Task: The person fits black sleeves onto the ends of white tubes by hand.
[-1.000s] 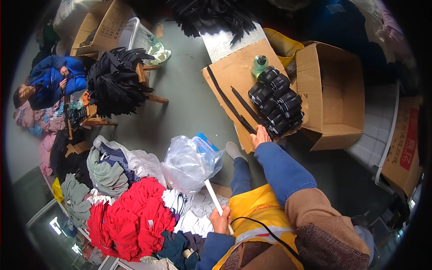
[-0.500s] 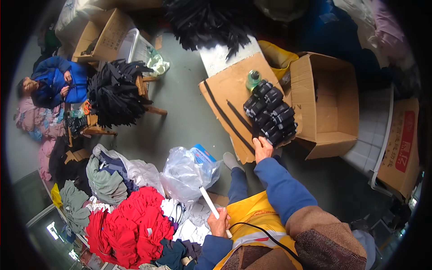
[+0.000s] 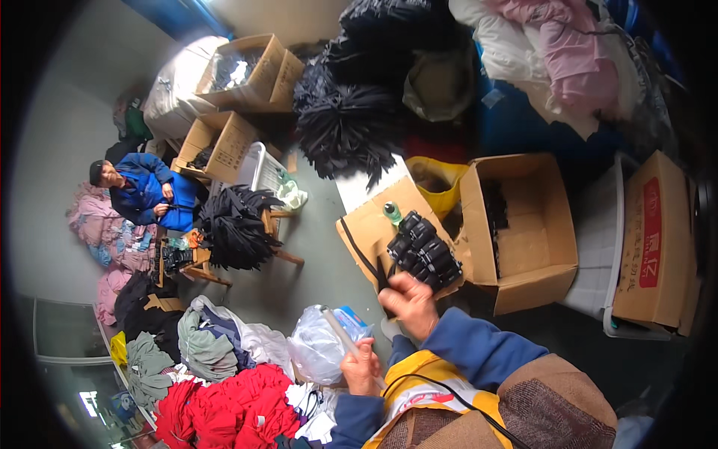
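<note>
My left hand (image 3: pixel 362 368) is closed round a slim white rod (image 3: pixel 338 329) that slants up and away from my lap. My right hand (image 3: pixel 411 303), blurred by motion, is at the near edge of a cardboard-topped work surface (image 3: pixel 351 241). A narrow black strap (image 3: pixel 382 275) shows at its fingertips, apparently pinched between them. Another long black strap (image 3: pixel 357 245) lies along the left side of the cardboard. Just beyond my right hand, several rolled black strap bundles (image 3: pixel 425 251) are stacked together. A small bottle of greenish liquid (image 3: pixel 391 212) stands behind them.
An open cardboard box (image 3: pixel 535 290) stands right of the bundles. Heaps of black strips (image 3: pixel 348 131) lie beyond. A plastic bag (image 3: pixel 318 352) and red garments (image 3: pixel 224 404) are at lower left. A person in blue (image 3: pixel 153 191) sits at far left beside a strip-laden stool (image 3: pixel 288 256).
The view has tilted up. My right hand has come back from the bundles toward the cardboard's near left corner, with a black strap at its fingers. My left hand still grips the white rod.
</note>
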Demonstrator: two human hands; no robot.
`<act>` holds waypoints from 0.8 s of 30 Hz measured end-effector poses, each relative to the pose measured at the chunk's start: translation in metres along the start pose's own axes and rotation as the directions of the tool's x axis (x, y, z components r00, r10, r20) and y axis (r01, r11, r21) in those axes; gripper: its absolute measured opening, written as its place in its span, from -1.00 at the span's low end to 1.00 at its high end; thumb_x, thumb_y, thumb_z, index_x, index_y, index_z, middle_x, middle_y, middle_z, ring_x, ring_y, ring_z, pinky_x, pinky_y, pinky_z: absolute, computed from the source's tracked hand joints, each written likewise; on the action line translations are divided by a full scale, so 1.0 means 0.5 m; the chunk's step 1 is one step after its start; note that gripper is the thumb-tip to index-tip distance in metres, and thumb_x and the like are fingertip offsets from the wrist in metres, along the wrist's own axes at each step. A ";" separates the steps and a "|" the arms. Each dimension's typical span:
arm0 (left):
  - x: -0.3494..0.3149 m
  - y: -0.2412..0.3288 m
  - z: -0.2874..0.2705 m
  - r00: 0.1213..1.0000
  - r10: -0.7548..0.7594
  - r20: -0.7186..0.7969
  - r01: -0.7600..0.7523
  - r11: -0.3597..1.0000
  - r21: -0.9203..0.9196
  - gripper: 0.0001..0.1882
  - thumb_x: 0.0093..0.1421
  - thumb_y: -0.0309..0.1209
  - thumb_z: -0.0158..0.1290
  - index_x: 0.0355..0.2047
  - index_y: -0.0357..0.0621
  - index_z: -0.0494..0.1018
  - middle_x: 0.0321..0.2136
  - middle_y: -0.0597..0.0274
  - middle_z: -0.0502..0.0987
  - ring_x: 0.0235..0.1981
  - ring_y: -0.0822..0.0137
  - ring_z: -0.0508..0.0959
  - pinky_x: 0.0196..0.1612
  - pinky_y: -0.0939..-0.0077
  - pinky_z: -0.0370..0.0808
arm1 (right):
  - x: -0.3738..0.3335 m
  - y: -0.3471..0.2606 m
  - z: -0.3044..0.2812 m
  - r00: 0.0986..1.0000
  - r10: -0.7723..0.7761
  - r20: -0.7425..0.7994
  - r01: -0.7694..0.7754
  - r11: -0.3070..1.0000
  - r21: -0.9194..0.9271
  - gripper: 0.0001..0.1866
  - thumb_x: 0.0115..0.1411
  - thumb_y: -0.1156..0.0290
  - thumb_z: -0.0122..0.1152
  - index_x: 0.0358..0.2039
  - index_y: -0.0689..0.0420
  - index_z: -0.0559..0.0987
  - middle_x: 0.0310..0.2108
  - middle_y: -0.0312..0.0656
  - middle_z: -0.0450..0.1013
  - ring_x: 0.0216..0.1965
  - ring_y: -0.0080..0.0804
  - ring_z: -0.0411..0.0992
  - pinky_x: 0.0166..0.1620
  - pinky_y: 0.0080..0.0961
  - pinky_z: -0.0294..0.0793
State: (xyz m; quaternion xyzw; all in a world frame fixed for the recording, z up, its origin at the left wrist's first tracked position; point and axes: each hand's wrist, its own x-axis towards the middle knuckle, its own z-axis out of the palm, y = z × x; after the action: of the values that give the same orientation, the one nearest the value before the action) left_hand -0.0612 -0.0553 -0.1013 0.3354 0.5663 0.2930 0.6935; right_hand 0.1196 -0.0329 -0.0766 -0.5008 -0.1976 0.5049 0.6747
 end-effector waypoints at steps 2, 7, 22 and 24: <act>-0.018 0.048 0.032 0.977 0.171 0.124 -0.161 0.983 -0.085 -0.58 0.11 -0.19 0.11 -0.17 -0.28 0.35 -0.69 0.30 0.37 -0.77 0.56 0.26 -0.72 0.71 0.19 | -0.063 -0.015 -0.003 0.964 0.129 0.232 -0.143 0.989 0.044 -0.86 0.09 0.48 0.16 -0.33 0.24 0.48 -0.48 -0.37 0.41 -0.41 -0.70 0.33 -0.32 -0.72 0.35; -0.063 0.084 0.089 0.957 0.219 0.192 -0.221 0.975 -0.013 -0.78 0.01 -0.37 0.19 -0.42 -0.24 0.44 -0.56 0.26 0.47 -0.67 0.51 0.37 -0.62 0.68 0.27 | -0.174 -0.011 -0.058 0.877 0.309 0.367 -0.319 0.947 -0.033 -0.81 0.05 0.46 0.20 -0.33 0.26 0.51 -0.44 -0.29 0.47 -0.42 -0.66 0.39 -0.33 -0.70 0.37; -0.071 0.068 0.196 0.891 0.113 0.439 -0.067 0.991 -0.118 -0.85 0.03 -0.47 0.17 -0.41 -0.18 0.42 -0.62 0.39 0.43 -0.65 0.58 0.38 -0.61 0.74 0.28 | -0.204 -0.064 -0.146 0.936 0.209 0.283 -0.315 0.857 0.409 -0.73 0.09 0.48 0.21 -0.22 0.22 0.37 -0.29 -0.22 0.42 -0.29 -0.51 0.43 -0.18 -0.58 0.45; -0.086 0.076 0.204 0.887 0.085 0.454 -0.008 0.986 -0.169 -0.85 0.03 -0.48 0.15 -0.41 -0.15 0.39 -0.56 0.35 0.45 -0.61 0.54 0.41 -0.61 0.70 0.32 | -0.211 -0.064 -0.159 0.942 0.220 0.255 -0.313 0.852 0.421 -0.74 0.08 0.49 0.21 -0.25 0.21 0.37 -0.29 -0.21 0.42 -0.29 -0.49 0.43 -0.18 -0.57 0.45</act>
State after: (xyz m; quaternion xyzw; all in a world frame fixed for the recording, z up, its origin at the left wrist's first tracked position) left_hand 0.0300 -0.0794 -0.0321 0.3509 0.3522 0.2672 0.8255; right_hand 0.1530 -0.1630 -0.0566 -0.2987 -0.0681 0.6730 0.6732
